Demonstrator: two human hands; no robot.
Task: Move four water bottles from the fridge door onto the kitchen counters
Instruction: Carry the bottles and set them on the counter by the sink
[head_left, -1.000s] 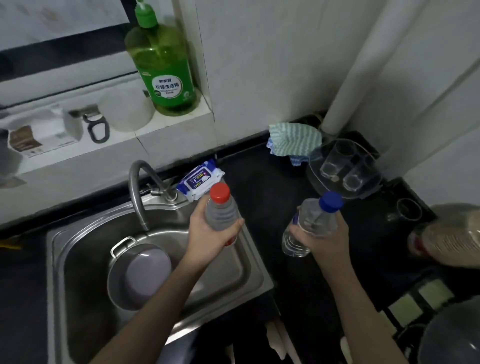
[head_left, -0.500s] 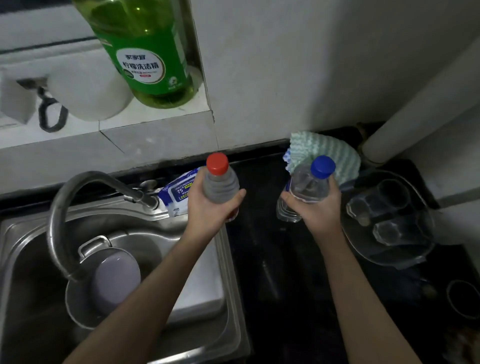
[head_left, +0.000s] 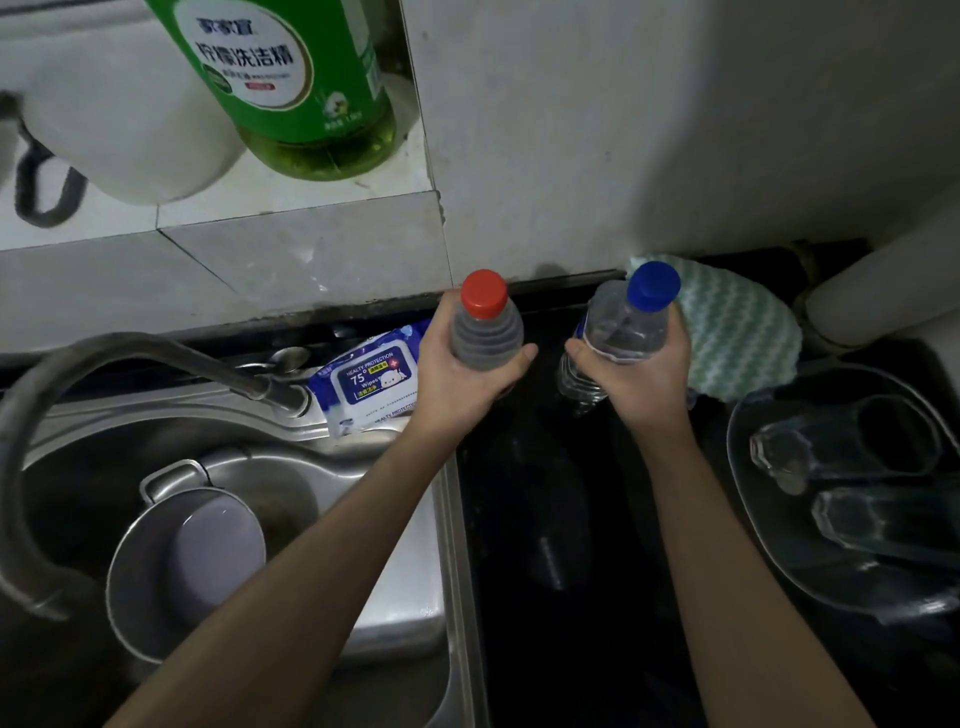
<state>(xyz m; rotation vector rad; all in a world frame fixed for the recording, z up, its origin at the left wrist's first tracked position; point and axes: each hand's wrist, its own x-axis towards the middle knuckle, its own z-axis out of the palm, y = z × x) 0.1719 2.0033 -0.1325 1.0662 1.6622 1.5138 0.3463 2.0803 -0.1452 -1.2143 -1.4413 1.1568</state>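
Observation:
My left hand (head_left: 457, 379) grips a clear water bottle with a red cap (head_left: 485, 322), held upright over the dark counter (head_left: 545, 493) just right of the sink. My right hand (head_left: 639, 379) grips a second clear water bottle with a blue cap (head_left: 631, 322), tilted slightly, close to the back wall. Whether either bottle's base touches the counter cannot be told. The fridge is out of view.
A steel sink (head_left: 395, 613) with a pot (head_left: 156, 571) and a curved tap (head_left: 156, 353) lies left. A wipes pack (head_left: 369, 379) sits behind the sink. A green-striped cloth (head_left: 737, 332) and a clear tray (head_left: 779, 566) holding glasses are at right. Green detergent (head_left: 301, 83) stands on the ledge.
Both hands have carried their bottles farther toward the back wall, and the view has closed in on the counter. The grips on the bottles are unchanged.

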